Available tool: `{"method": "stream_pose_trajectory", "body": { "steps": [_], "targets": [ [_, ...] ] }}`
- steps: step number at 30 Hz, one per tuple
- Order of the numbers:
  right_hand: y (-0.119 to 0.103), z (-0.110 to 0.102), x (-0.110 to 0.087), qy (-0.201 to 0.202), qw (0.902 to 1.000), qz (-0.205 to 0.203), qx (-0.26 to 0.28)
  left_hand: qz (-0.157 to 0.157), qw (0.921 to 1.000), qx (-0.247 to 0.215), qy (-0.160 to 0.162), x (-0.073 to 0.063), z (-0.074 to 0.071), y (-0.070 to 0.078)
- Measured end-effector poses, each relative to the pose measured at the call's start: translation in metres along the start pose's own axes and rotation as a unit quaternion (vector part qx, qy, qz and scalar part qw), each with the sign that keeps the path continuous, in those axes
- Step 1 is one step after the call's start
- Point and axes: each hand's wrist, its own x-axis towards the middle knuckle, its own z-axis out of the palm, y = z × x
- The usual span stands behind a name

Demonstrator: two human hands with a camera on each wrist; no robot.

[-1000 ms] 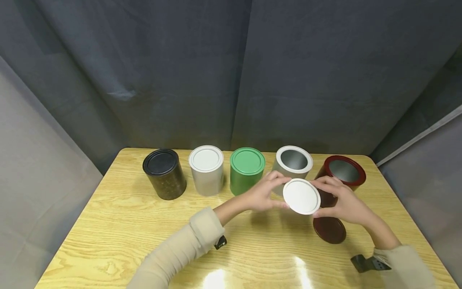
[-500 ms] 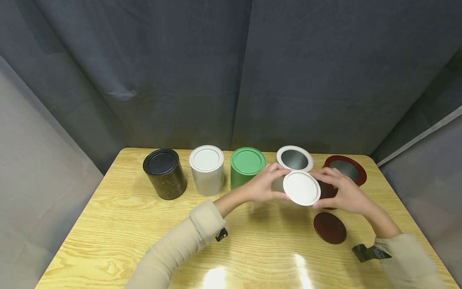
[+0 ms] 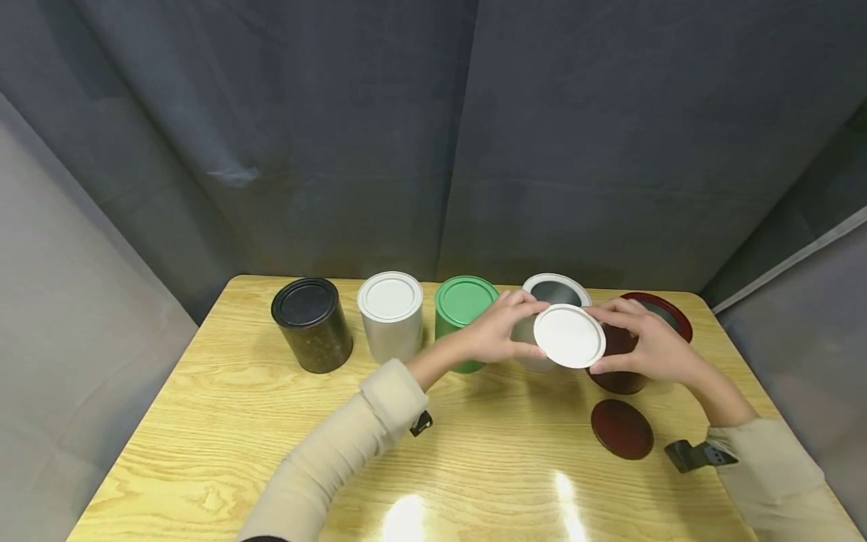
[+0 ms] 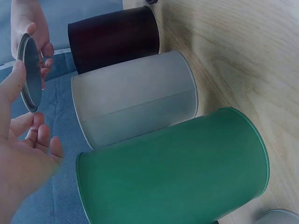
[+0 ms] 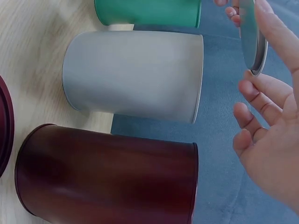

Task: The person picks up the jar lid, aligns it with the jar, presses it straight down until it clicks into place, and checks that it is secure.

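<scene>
A round white lid (image 3: pixel 570 336) is held between both hands above the table, in front of the open white can (image 3: pixel 557 290). My left hand (image 3: pixel 497 331) pinches its left edge between thumb and fingers. At the opposite edge my right hand (image 3: pixel 646 348) grips it the same way. In the left wrist view the lid (image 4: pixel 32 74) is seen nearly edge-on, beyond the top end of the white can (image 4: pixel 135 98). An open dark red can (image 3: pixel 619 361) stands partly hidden behind the right hand. Its dark red lid (image 3: pixel 622 429) lies flat on the table.
Three lidded cans stand in the same row to the left: a green one (image 3: pixel 465 301), a white one (image 3: pixel 390 316) and a black one (image 3: pixel 314 327). The wooden table (image 3: pixel 271 421) ends at a dark grey curtain (image 3: pixel 339 150) behind.
Both hands have moved the white lid upward and away in the head view, so it now overlaps the front rim of the open white can. The cans and red lid stay put.
</scene>
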Motion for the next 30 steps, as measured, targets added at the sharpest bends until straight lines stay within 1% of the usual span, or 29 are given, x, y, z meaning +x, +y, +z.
{"method": "stream_pose_trajectory", "body": {
  "steps": [4, 9, 15, 23, 26, 30],
  "targets": [
    [0.002, -0.003, 0.004, -0.005, 1.0, 0.005, 0.007, 0.005, 1.0, 0.003, 0.001, 0.004, -0.002, -0.001],
    [0.007, -0.005, 0.009, -0.004, 1.0, -0.002, -0.005, 0.009, 0.9999, 0.002, 0.008, 0.01, -0.004, -0.005],
    [0.013, -0.008, 0.015, -0.008, 0.9999, -0.006, 0.002, -0.008, 0.9999, -0.015, 0.003, 0.018, -0.006, -0.008],
    [0.023, -0.015, 0.023, -0.017, 0.9998, 0.009, 0.007, -0.019, 0.9993, -0.032, 0.002, 0.031, -0.007, -0.013],
    [0.029, -0.017, 0.025, -0.019, 0.9997, 0.008, 0.013, -0.023, 0.999, -0.038, 0.005, 0.037, -0.007, -0.014],
    [0.034, -0.018, 0.028, -0.023, 0.9995, 0.018, 0.016, -0.026, 0.999, -0.037, 0.007, 0.043, -0.007, -0.015]
  ]
}}
